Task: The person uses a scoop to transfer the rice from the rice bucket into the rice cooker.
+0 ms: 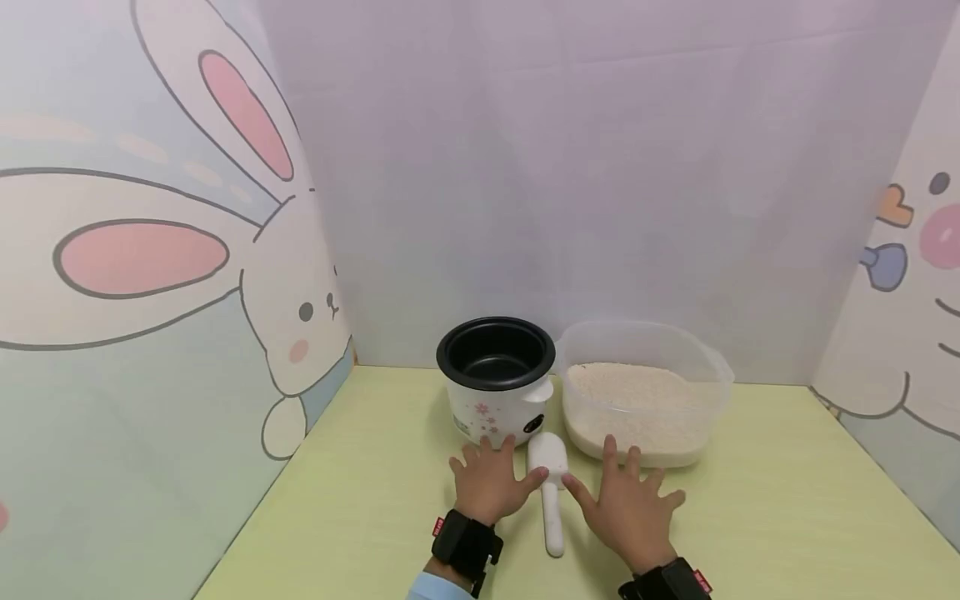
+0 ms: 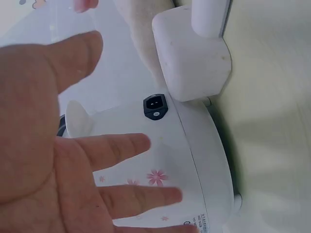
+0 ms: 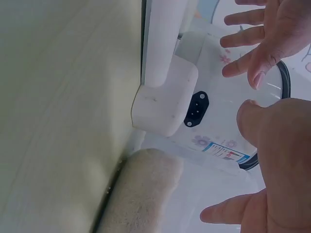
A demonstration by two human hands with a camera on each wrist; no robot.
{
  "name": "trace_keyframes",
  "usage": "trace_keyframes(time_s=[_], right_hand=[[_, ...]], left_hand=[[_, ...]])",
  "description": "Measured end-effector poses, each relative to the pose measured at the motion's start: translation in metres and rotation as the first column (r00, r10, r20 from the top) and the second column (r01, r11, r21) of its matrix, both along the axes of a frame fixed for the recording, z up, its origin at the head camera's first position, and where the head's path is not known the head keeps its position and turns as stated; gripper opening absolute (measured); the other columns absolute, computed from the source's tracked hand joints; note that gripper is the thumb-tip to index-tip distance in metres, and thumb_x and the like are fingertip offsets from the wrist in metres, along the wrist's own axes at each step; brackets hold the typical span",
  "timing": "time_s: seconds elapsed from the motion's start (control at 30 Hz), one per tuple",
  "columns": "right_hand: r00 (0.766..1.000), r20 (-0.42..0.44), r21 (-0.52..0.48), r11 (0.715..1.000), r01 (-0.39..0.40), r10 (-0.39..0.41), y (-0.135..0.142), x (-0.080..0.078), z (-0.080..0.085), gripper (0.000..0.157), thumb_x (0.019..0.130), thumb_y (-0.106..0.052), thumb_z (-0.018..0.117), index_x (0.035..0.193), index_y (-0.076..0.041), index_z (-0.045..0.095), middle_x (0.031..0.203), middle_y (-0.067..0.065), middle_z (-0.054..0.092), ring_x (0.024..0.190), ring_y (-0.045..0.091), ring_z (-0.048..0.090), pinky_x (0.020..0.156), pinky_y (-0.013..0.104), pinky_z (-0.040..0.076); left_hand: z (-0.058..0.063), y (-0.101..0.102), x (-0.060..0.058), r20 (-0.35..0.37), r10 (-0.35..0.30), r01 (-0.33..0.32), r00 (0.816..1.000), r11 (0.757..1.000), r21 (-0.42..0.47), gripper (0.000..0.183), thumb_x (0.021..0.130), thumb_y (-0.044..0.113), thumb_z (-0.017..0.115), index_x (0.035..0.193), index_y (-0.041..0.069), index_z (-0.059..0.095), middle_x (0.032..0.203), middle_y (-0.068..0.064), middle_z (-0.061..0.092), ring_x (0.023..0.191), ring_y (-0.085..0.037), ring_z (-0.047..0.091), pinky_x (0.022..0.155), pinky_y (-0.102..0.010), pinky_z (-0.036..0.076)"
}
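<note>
My left hand [image 1: 486, 486], fingers spread, is held in front of a white rice cooker [image 1: 480, 408] with pink flowers and a black inner pot [image 1: 497, 385]. To its right my right hand [image 1: 632, 510], also spread, hovers near a clear plastic bin [image 1: 723, 379] of rice [image 1: 637, 392]. Between the hands a white scoop [image 1: 552, 508] lies on the table, its handle toward me. Neither hand holds anything. The cooker's black power socket [image 2: 155, 107] shows in the left wrist view, and the scoop's blade [image 3: 163, 104] beside it in the right wrist view.
The pale yellow-green table [image 1: 360, 500] stretches to both sides of the cooker and bin. A white cloth backdrop [image 1: 600, 183] stands right behind them. Side panels with a cartoon rabbit [image 1: 277, 317] and another cartoon figure [image 1: 892, 333] border the table left and right.
</note>
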State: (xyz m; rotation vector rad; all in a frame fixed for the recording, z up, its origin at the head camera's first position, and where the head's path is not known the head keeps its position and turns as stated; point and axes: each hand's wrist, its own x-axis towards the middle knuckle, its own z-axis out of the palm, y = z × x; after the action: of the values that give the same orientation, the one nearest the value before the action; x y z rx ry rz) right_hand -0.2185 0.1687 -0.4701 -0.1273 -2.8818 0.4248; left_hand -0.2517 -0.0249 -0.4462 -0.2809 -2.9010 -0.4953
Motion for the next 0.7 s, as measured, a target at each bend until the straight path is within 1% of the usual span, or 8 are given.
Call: trace_keyframes(time_s=[0.07,0.17,0.23,0.3,0.4,0.53,0.63,0.7], right_hand=[[1.000,-0.014,-0.007,1.000,0.011,-0.011,0.000,-0.001,0.001,0.100,0.094,-0.075,0.045,0.153,0.005,0.037,0.143,0.043,0.042,0.116,0.076,0.040,0.086,0.089,0.026],[0.999,-0.043,-0.017,1.000,0.022,-0.023,0.000,-0.003,0.002,0.096,0.095,-0.073,0.047,0.148,0.007,0.043,0.138,0.040,0.049,0.111,0.071,0.047,0.085,0.086,0.030],[0.998,-0.058,-0.027,0.999,0.030,-0.031,-0.001,-0.005,0.001,0.093,0.095,-0.071,0.049,0.144,0.008,0.046,0.133,0.039,0.053,0.108,0.068,0.051,0.083,0.084,0.033],[0.997,-0.066,-0.028,0.999,0.038,-0.040,-0.002,-0.006,-0.001,0.092,0.095,-0.071,0.050,0.141,0.009,0.049,0.127,0.037,0.058,0.104,0.064,0.054,0.079,0.081,0.037],[0.996,-0.076,-0.018,0.999,0.043,-0.044,-0.003,-0.007,-0.005,0.089,0.095,-0.071,0.050,0.130,0.010,0.057,0.111,0.034,0.063,0.094,0.057,0.059,0.070,0.073,0.044],[0.997,-0.062,-0.015,0.999,0.038,-0.039,-0.005,-0.011,-0.009,0.081,0.095,-0.070,0.052,0.109,0.009,0.063,0.095,0.028,0.065,0.084,0.051,0.061,0.063,0.065,0.048],[0.999,-0.018,-0.038,0.999,0.034,-0.034,-0.005,-0.014,-0.010,0.077,0.095,-0.069,0.053,0.100,0.007,0.064,0.090,0.025,0.065,0.082,0.049,0.062,0.062,0.062,0.049],[1.000,0.016,-0.059,0.998,0.027,-0.026,-0.005,-0.015,-0.010,0.076,0.094,-0.071,0.052,0.094,0.005,0.063,0.084,0.022,0.064,0.077,0.045,0.064,0.059,0.058,0.050]], left_hand=[[0.002,0.000,-0.004,-0.007,-0.012,0.012,1.000,1.000,0.003,0.065,0.088,0.065,0.066,0.124,0.010,0.070,0.113,-0.018,0.070,0.104,-0.046,0.064,0.086,-0.068,0.047],[0.004,-0.001,-0.011,-0.014,-0.041,0.041,0.999,0.999,0.034,0.053,0.090,0.060,0.066,0.107,0.010,0.074,0.094,-0.011,0.072,0.086,-0.037,0.068,0.072,-0.059,0.052],[0.007,-0.004,-0.016,-0.003,-0.065,0.065,0.998,0.995,0.075,0.049,0.092,0.057,0.067,0.101,0.009,0.074,0.087,-0.008,0.071,0.078,-0.032,0.068,0.064,-0.052,0.052],[0.009,-0.006,-0.019,0.011,-0.092,0.090,0.996,0.989,0.116,0.048,0.093,0.055,0.066,0.099,0.009,0.074,0.085,-0.006,0.070,0.074,-0.027,0.067,0.058,-0.046,0.051],[0.014,-0.009,-0.022,0.024,-0.133,0.127,0.991,0.975,0.184,0.049,0.094,0.053,0.066,0.105,0.006,0.074,0.092,-0.007,0.072,0.077,-0.026,0.068,0.056,-0.042,0.051],[0.024,-0.011,-0.026,-0.005,-0.173,0.170,0.985,0.962,0.214,0.052,0.096,0.051,0.064,0.116,0.004,0.074,0.107,-0.012,0.074,0.093,-0.032,0.071,0.067,-0.047,0.057],[0.034,-0.013,-0.031,-0.042,-0.185,0.190,0.982,0.959,0.213,0.052,0.097,0.050,0.064,0.117,0.003,0.074,0.105,-0.013,0.075,0.094,-0.031,0.072,0.069,-0.045,0.058],[0.042,-0.015,-0.033,-0.054,-0.196,0.203,0.979,0.952,0.227,0.052,0.096,0.051,0.065,0.115,0.004,0.075,0.101,-0.011,0.076,0.090,-0.027,0.072,0.067,-0.042,0.057]])
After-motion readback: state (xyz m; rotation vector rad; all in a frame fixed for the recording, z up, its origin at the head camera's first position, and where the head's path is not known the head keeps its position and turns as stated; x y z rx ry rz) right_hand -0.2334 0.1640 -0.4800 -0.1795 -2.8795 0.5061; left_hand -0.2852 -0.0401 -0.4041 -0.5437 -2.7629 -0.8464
